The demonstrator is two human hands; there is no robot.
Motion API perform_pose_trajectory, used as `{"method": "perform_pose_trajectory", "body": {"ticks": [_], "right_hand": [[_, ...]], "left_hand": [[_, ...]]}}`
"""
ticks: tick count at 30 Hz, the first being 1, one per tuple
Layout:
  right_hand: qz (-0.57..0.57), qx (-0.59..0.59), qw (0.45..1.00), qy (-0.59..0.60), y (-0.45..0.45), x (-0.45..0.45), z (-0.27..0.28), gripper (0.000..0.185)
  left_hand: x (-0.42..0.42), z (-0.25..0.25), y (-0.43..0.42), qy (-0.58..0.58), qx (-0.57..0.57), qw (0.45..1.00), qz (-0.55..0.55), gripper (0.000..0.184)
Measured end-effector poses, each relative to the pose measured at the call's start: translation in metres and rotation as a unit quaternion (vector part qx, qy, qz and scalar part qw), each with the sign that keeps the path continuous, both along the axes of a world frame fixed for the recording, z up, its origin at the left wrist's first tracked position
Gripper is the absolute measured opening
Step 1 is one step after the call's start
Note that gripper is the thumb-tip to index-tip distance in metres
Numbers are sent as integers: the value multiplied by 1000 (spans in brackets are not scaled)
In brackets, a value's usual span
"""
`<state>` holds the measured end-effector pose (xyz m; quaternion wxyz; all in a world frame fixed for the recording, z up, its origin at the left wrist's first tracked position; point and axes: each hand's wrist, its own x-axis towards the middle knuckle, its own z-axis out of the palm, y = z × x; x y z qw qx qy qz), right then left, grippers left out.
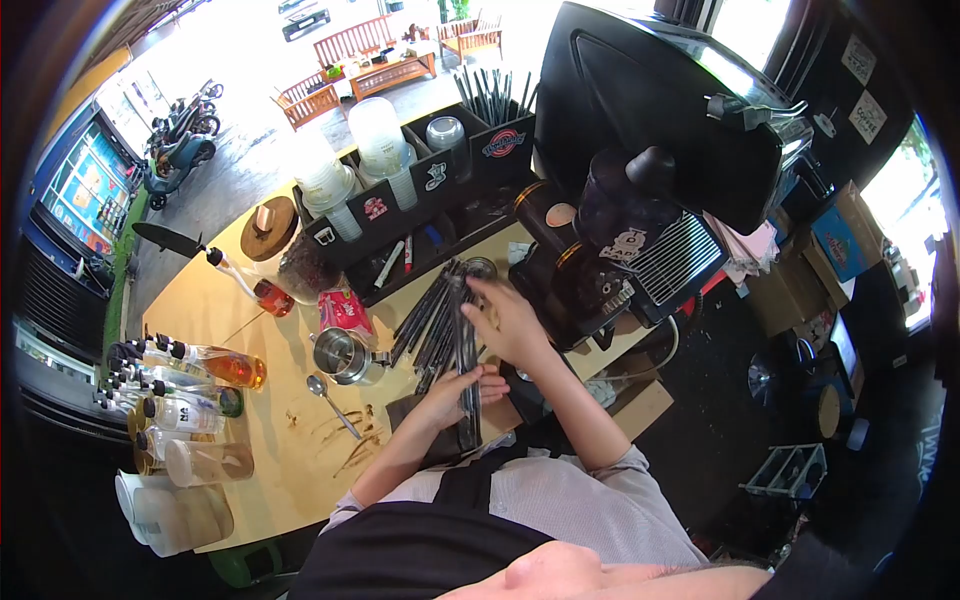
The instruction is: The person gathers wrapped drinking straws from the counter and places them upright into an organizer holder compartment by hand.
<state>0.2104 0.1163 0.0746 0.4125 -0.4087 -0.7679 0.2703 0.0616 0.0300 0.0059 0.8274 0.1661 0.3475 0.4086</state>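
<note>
Apron (400, 550): black cloth.
Left hand (463, 394): curled around upright straws (466, 345), low down.
Right hand (508, 322): bent fingers touching their top; grip unclear.
Straws: slim, dark, more fanned on wooden surface (265, 400).
Pitcher (342, 357): round, shiny metal, beside them.

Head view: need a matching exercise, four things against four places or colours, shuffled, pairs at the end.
1. Spoon
2. Packet
3. Held dark straws
4. Round jar lid

A. Wood-brown
B. On the table, near brown smears
C. Pink-red, beside the metal pitcher
D. At the left hand and right hand

Pairs: 1-B, 2-C, 3-D, 4-A
</note>
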Motion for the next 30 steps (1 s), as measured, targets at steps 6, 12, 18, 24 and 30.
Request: {"method": "perform_pose_trajectory", "body": {"ticks": [6,12,18,24,30], "right_hand": [[86,-162,981,63,36,-3,-23,43],[165,-231,953,111,34,-12,-41,44],[56,-51,996,52,47,-12,-31,45],[184,-347,914,97,35,-9,-13,50],[238,-306,894,226,31,-20,-38,50]], "left_hand": [[10,6,-9,20,16,995,-95,34],[3,5,-5,14,22,997,-72,31],[1,14,-7,26,56,986,-154,34],[-2,10,3,20,41,996,-77,31],[-7,20,10,-9,52,996,-71,32]]}}
